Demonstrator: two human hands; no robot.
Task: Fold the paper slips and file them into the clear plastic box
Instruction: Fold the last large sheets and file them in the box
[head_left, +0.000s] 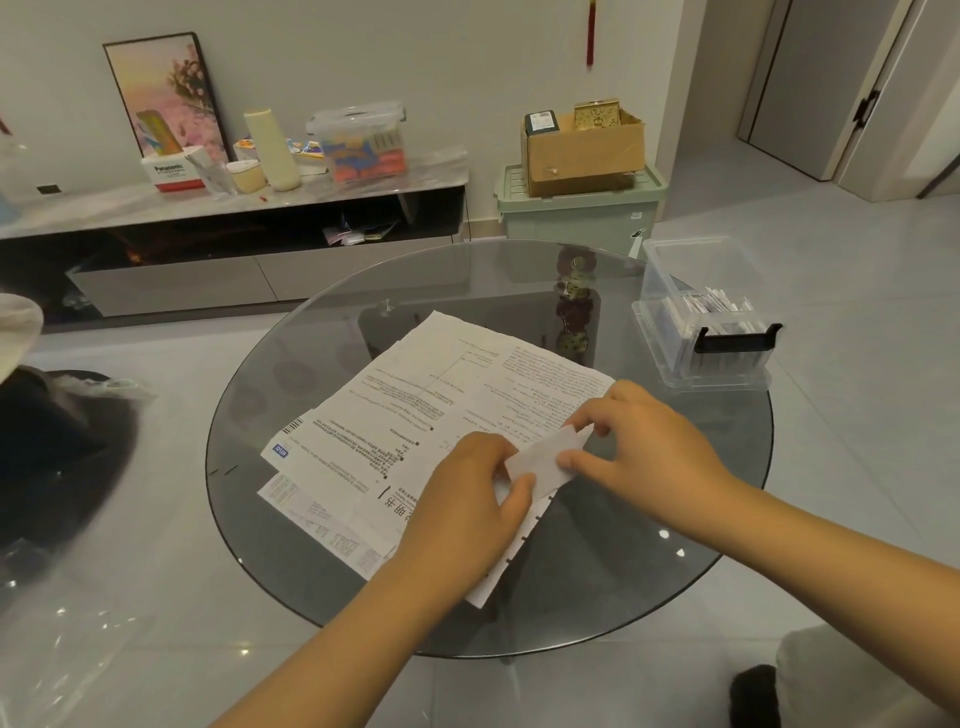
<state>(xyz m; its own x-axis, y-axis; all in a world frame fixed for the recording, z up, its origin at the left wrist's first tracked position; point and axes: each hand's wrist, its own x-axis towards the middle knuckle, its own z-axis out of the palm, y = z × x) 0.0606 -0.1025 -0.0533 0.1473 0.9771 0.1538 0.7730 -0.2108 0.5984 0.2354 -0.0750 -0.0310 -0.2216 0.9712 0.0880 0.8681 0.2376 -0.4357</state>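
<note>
Glass table (322, 364) — both hands (561, 467) pinch one paper slip (545, 460), its middle half-hidden.

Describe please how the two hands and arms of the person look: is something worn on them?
Both forearms are bare up to the frame edge; no sleeve shows. The left hand and the right hand wear no glove, ring, watch or bracelet that I can see. The fingers carry no visible markings. The nails are too small to judge.
</note>
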